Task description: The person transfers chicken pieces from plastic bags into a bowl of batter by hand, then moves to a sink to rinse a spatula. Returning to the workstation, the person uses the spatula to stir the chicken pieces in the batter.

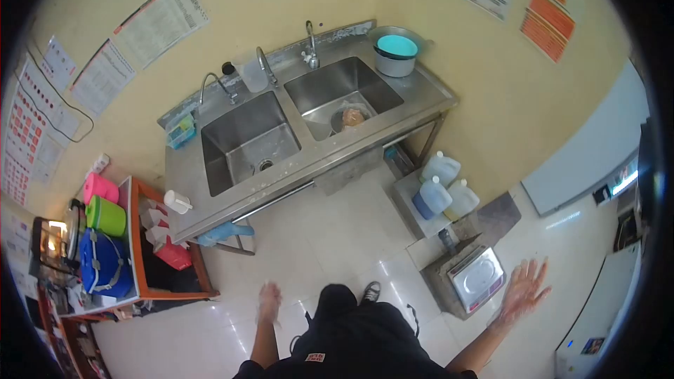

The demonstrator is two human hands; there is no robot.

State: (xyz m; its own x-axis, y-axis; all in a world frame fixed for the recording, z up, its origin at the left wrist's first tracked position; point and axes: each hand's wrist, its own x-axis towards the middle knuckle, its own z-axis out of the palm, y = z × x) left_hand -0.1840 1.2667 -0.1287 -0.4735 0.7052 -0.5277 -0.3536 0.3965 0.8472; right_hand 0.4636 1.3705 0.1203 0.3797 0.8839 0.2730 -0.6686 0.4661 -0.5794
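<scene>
My right hand (524, 292), in a clear plastic glove, is held out at the lower right with its fingers spread and nothing in it. Just left of it is a digital weighing scale (477, 277) with a steel top, on a brownish block. My left hand (269, 300) hangs over the tiled floor at lower centre, seen nearly edge-on. It also looks gloved in clear plastic; its fingers point forward and it holds nothing visible. Ahead stands a steel double sink (309, 130). In its right basin sits a bowl (335, 123) with a brownish-orange, plastic-wrapped lump (352, 118).
Stacked bowls (397, 46) stand at the sink's right end, a white mug (177, 201) at its left front corner. Several jugs (437, 198) stand below right. An orange-framed shelf (140, 238) with a blue cooler (105, 264) is at left. A white appliance (597, 309) borders the right.
</scene>
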